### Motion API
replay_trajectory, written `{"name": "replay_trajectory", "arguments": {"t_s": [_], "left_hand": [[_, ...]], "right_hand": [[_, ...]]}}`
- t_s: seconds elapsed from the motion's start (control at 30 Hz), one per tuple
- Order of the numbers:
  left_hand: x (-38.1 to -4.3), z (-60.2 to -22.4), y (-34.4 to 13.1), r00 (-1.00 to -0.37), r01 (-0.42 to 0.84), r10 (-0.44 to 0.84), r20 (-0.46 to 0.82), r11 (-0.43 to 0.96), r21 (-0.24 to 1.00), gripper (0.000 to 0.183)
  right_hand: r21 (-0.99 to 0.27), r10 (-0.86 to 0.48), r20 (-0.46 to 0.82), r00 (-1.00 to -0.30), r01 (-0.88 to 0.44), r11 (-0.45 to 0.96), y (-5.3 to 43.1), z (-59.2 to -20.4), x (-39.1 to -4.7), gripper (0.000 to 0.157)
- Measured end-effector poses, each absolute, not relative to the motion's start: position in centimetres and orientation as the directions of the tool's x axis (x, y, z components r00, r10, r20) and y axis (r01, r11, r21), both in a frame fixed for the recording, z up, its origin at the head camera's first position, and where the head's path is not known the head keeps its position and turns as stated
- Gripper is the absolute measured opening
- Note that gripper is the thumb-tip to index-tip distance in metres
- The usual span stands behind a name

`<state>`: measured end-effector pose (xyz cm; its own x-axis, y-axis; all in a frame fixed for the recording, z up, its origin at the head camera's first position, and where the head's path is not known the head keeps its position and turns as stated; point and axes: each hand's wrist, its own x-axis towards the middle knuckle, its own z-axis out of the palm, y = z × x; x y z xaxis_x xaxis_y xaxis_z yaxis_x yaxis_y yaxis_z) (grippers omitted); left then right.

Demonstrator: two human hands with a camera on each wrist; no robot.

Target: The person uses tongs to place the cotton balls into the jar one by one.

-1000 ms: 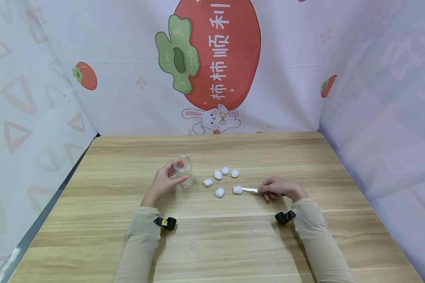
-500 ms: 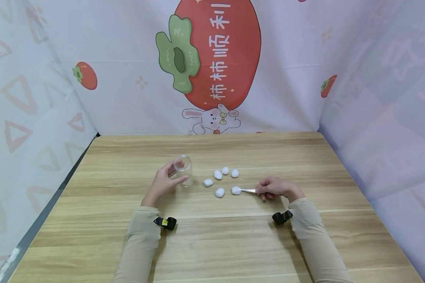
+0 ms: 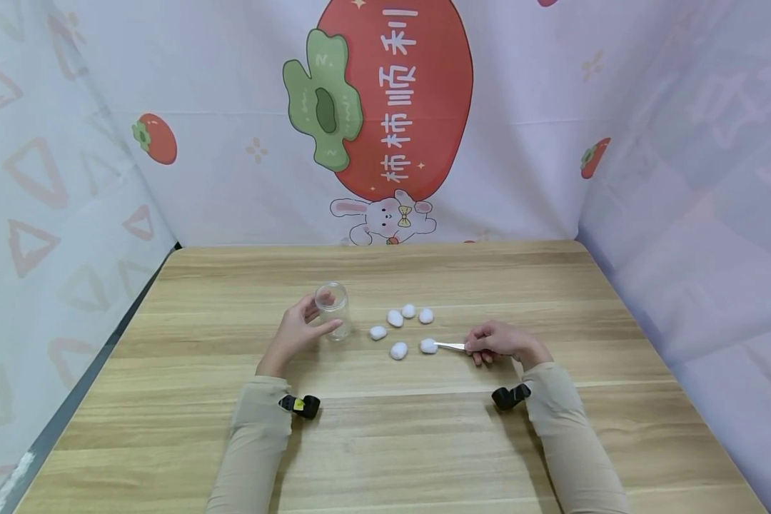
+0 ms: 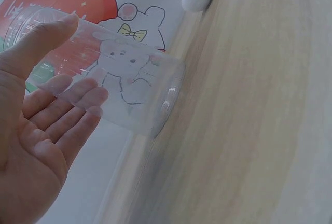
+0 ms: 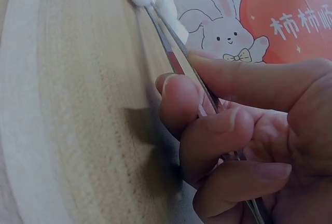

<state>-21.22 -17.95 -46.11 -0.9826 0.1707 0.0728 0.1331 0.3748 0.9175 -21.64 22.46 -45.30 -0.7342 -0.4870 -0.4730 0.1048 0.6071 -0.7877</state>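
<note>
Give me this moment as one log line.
left hand: holds clear cylindrical jar, upright | right hand: holds slim metal tweezers touching white fluffy ball | five other white balls: on wooden table

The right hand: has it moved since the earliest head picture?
Yes. Judged against the clear jar, which stays in place, the right hand has shifted slightly left, toward it.

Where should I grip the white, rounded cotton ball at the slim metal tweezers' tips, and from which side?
Probably across its middle, coming in low over the wooden table from the right: the cotton ball is roundish, the other white balls lie to its left or beyond it, and the metal tweezers in the right hand point at its right side.
</note>
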Motion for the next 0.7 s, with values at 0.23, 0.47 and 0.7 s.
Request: {"name": "replay_trajectory", "arguments": {"t_s": [0.23,0.47,0.7], "left_hand": [[-21.11,-46.02,-17.95,-0.982,0.136,0.174,0.073,0.383,0.914,0.064],[-20.9,-45.59,-17.77,-0.982,0.136,0.176,0.074,0.371,0.919,0.064],[-21.06,-45.91,-17.87,-0.98,0.151,0.18,0.087,0.384,0.911,0.065]], "right_hand": [[-0.805,-0.487,-0.457,-0.744,0.113,0.583,22.72,-45.26,-21.62,0.027],[-0.827,-0.482,-0.435,-0.761,0.125,0.549,22.7,-44.69,-21.65,0.032],[-0.856,-0.49,-0.398,-0.775,0.122,0.502,22.64,-44.45,-21.87,0.031]]}}
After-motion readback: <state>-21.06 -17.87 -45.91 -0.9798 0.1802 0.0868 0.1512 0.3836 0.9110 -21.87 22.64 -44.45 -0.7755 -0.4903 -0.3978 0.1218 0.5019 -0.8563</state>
